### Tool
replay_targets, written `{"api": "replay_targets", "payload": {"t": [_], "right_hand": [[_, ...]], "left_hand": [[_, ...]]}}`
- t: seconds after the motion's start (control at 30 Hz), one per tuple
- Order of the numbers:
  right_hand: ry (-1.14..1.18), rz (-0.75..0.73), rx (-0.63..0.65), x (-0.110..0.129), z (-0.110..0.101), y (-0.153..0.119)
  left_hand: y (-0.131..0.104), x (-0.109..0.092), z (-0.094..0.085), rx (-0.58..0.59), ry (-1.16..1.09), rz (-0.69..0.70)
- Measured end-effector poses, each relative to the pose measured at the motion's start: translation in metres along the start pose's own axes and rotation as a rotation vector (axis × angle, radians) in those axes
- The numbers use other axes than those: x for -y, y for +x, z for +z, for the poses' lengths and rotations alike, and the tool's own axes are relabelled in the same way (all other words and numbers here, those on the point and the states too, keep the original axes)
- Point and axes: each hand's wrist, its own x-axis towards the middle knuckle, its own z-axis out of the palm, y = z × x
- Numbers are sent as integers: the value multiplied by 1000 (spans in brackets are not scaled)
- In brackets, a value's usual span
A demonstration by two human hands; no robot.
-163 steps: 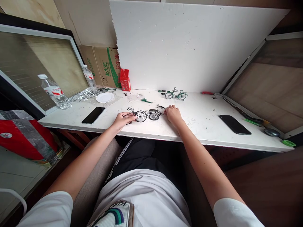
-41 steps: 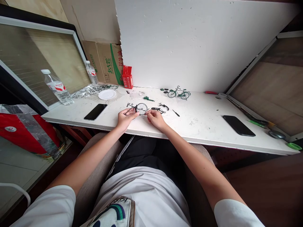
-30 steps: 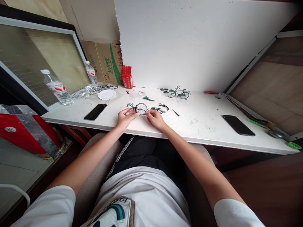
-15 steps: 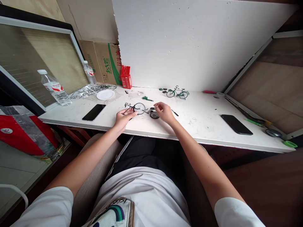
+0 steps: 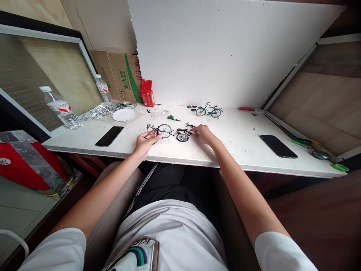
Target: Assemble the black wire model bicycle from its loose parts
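Observation:
My left hand [image 5: 144,145] is closed around a black model bicycle frame, with its spoked wheel [image 5: 164,131] upright beside my fingertips. The handlebar [image 5: 150,127] sticks out past my fingers on the left. Just to the right, a loose small wheel [image 5: 182,137] lies on the white table among black model parts [image 5: 184,130]. Over the right end of these parts is my right hand [image 5: 203,134], fingers bent together and fingertips at a small dark piece. What exactly they pinch is too small to make out.
Behind my hands are a green part [image 5: 173,118] and a green model bicycle [image 5: 209,110]. Phones lie at the left [image 5: 109,136] and right [image 5: 278,146]. A white plate [image 5: 123,114], water bottles [image 5: 60,107] and a red box [image 5: 147,93] stand at the back left.
My right hand has moved right and slightly down, uncovering more of the loose parts and covering the dark stick beside them. My left hand still holds the model bicycle. The view has shifted slightly.

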Motion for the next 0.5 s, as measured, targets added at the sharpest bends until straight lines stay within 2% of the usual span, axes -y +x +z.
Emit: {"api": "replay_targets", "payload": {"t": [0.5], "right_hand": [[-53, -58, -35, -5, -1, 2]], "left_hand": [[-2, -4, 2, 11, 24, -9]]}}
